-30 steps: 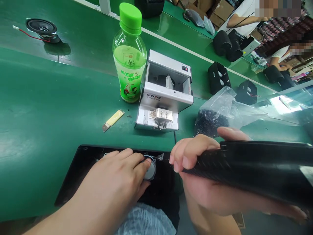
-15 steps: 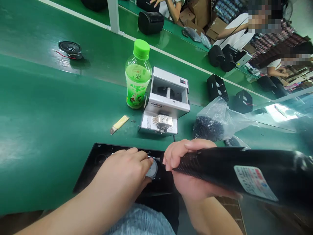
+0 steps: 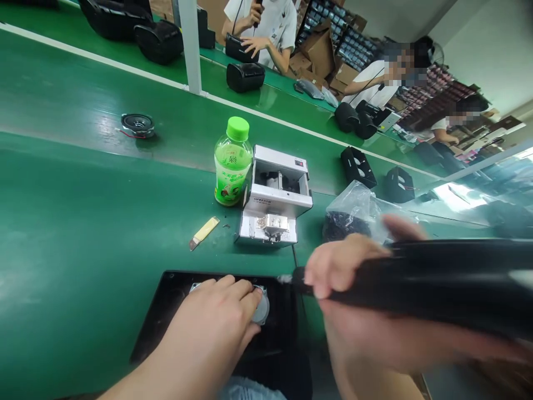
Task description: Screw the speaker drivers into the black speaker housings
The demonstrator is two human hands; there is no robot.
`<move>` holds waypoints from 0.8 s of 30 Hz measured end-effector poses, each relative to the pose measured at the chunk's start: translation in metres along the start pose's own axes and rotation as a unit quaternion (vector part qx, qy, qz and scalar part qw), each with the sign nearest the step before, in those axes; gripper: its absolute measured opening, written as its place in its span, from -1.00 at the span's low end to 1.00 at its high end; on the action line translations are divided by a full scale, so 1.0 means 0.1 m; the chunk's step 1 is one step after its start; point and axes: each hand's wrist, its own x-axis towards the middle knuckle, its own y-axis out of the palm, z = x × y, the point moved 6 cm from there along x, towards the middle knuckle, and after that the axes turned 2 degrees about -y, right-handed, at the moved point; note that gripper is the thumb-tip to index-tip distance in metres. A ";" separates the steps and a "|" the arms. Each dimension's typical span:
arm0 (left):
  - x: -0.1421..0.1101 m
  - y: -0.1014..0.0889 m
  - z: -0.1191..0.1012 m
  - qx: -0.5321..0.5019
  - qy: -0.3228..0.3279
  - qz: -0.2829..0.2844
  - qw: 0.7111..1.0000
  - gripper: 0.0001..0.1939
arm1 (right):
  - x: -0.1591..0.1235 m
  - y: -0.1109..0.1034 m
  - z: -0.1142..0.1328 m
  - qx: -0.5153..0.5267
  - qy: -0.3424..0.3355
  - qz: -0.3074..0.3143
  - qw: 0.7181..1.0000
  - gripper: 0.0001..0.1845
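Observation:
My left hand [image 3: 216, 322] rests with its fingers curled down over a round silver part [image 3: 262, 310] set in a black panel [image 3: 166, 311] at the near edge of the green bench. My right hand [image 3: 353, 300] is wrapped round a long black electric screwdriver [image 3: 437, 283], whose tip points left toward the silver part and hovers just above the panel's far right corner. The right hand is blurred by motion.
Behind the panel stand a grey screw feeder box [image 3: 275, 197], a green bottle [image 3: 232, 161], a small yellow-handled blade [image 3: 203, 232] and a clear bag of black screws [image 3: 353, 214]. A loose speaker [image 3: 137, 125] lies far left. Other people work across the belt among black speaker housings [image 3: 358, 165].
My view has tilted up and back, so the bench objects sit lower and smaller. The screwdriver has lifted slightly and its tip now lies at the panel's far right corner. My left hand stays put.

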 end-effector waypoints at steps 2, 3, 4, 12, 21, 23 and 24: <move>-0.02 0.01 -0.01 0.008 0.011 -0.023 1.000 -0.58 | 0.26 0.04 0.16 -0.005 -0.042 -0.006 0.999 -0.31; -0.02 0.00 -0.01 0.012 0.015 -0.032 0.999 -0.57 | 0.39 0.07 0.16 -0.005 -0.055 -0.009 0.998 -0.33; -0.02 0.00 -0.01 0.017 0.019 -0.037 0.999 -0.57 | 0.51 0.12 0.10 -0.003 -0.053 -0.004 0.999 -0.35; -0.03 0.05 0.01 0.012 0.032 -0.069 0.997 -0.54 | 0.81 0.18 -0.49 -0.052 -0.097 -0.044 0.993 -0.33; -0.03 0.05 0.00 0.012 0.035 -0.065 0.997 -0.56 | 0.76 0.20 -0.44 -0.017 -0.074 -0.027 0.997 -0.32; -0.03 0.05 0.01 0.014 0.030 -0.063 0.997 -0.55 | 0.76 0.23 -0.44 -0.019 -0.041 -0.025 0.999 -0.31; -0.03 0.05 0.01 0.015 0.028 -0.060 0.998 -0.55 | 0.76 0.24 -0.45 -0.022 -0.027 -0.028 0.999 -0.30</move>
